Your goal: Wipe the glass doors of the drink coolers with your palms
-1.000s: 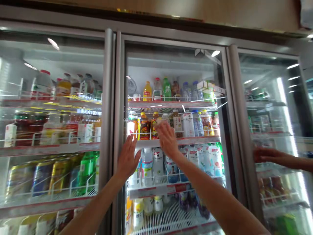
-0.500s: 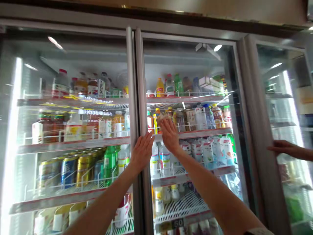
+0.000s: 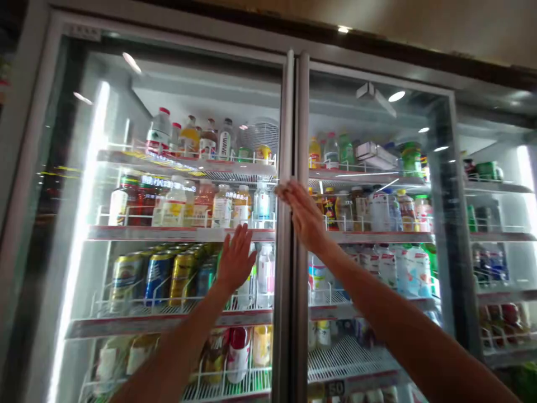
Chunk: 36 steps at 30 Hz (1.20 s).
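At left door (image 3: pixel 288 129) | left hand (image 3: pixel 236 260) newly arrived, flat | right hand (image 3: pixel 309 221) shifted, hold unclear

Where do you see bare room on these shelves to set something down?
The low white wire shelf at right looks bare between its small pale bottles and its front edge. Crowded: the higher shelf behind the left hand, with gold and blue metal cans.

L glass dr (image 3: pixel 176 232) & R glass dr (image 3: pixel 377 238) stand side by side, closed, see-thru, grey-framed.
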Available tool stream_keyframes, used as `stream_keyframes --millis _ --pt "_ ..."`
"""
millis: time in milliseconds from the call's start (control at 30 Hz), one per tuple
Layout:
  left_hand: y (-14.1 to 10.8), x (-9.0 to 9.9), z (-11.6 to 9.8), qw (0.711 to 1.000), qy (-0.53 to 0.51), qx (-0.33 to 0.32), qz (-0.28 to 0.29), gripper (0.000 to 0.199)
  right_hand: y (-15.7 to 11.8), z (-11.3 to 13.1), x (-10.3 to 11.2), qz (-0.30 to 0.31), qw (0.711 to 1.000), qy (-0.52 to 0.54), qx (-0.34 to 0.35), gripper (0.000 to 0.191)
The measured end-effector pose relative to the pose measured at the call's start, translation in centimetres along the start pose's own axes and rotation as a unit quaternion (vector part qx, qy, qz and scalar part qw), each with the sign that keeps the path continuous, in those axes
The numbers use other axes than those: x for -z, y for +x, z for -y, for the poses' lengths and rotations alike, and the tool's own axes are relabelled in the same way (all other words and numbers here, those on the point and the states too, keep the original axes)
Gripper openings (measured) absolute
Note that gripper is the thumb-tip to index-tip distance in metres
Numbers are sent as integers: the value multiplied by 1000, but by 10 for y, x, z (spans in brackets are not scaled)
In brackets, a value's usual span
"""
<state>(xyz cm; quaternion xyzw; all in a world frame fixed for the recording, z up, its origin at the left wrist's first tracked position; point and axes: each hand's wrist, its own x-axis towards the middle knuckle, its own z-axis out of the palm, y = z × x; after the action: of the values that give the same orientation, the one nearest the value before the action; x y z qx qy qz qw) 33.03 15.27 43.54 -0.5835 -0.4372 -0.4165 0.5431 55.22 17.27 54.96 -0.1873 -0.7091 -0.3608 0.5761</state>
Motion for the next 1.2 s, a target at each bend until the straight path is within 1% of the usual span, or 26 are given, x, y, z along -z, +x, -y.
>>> stream_keyframes --millis 33,100,167,233,300,333,367,400,433,467,500,567,600,633,667,700,800,833,867,900,933,967,1033,1100,1133,1200 --pt "-2 1 5 1000 6 -11 -4 57 17 18 -13 27 999 8 33 57" --pt "-5 4 15 1000 11 -6 -27 59 37 46 -39 59 997 7 40 55" --pt "-11 10 32 998 13 23 -49 61 31 65 -62 66 998 -2 13 55" --pt "-21 20 56 996 22 57 -60 63 -6 84 -77 60 998 -7 4 56" --pt "-34 30 78 994 36 76 -63 63 -58 103 -84 59 997 0 41 58" --pt "-40 34 87 994 44 81 -65 62 -81 111 -85 62 995 10 83 57" --pt "-45 36 93 993 51 84 -65 62 -97 117 -86 82 985 21 150 56" --pt "-50 38 97 993 56 85 -66 61 -105 120 -87 91 977 28 189 55" --pt "-53 39 99 992 60 84 -67 61 -101 119 -88 96 974 28 203 56" --pt "-55 39 100 992 63 84 -68 61 -88 115 -89 91 979 22 183 57" --pt "-56 38 99 992 64 83 -68 61 -67 107 -90 76 988 11 135 59" --pt "-57 37 97 992 63 82 -65 60 -22 92 -92 26 1000 -5 5 62" --pt "-56 37 97 993 62 83 -63 60 -7 87 -92 7 1000 -7 -27 63" --pt "-56 37 96 993 60 84 -61 59 -1 86 -92 -1 999 -7 -44 63" --pt "-56 37 97 993 59 84 -59 59 -6 89 -92 1 999 -6 -37 64" --pt "-56 37 97 993 60 82 -58 59 -22 95 -92 13 1000 -2 -14 65" --pt "-56 38 98 993 66 75 -60 59 -95 124 -89 72 992 12 104 63" --pt "-56 38 98 993 68 74 -62 59 -113 130 -89 87 984 17 155 60" --pt "-56 38 97 993 69 75 -64 59 -122 132 -89 97 977 18 187 58" --pt "-56 38 97 992 70 75 -66 59 -119 131 -89 100 976 15 191 58" --pt "-56 37 97 992 70 75 -68 59 -106 125 -90 93 982 9 166 59" --pt "-56 37 98 992 70 74 -68 59 -85 116 -90 77 990 1 119 61" --pt "-56 37 98 993 68 73 -67 60 -38 96 -91 33 999 -15 -12 64" --pt "-56 37 99 993 67 76 -61 61 -11 85 -91 14 999 -16 -49 63" --pt "-57 38 99 993 66 80 -55 61 -12 86 -91 18 999 -13 -38 63" --pt "-57 38 99 993 62 88 -41 60 -38 97 -90 49 998 -5 27 61"
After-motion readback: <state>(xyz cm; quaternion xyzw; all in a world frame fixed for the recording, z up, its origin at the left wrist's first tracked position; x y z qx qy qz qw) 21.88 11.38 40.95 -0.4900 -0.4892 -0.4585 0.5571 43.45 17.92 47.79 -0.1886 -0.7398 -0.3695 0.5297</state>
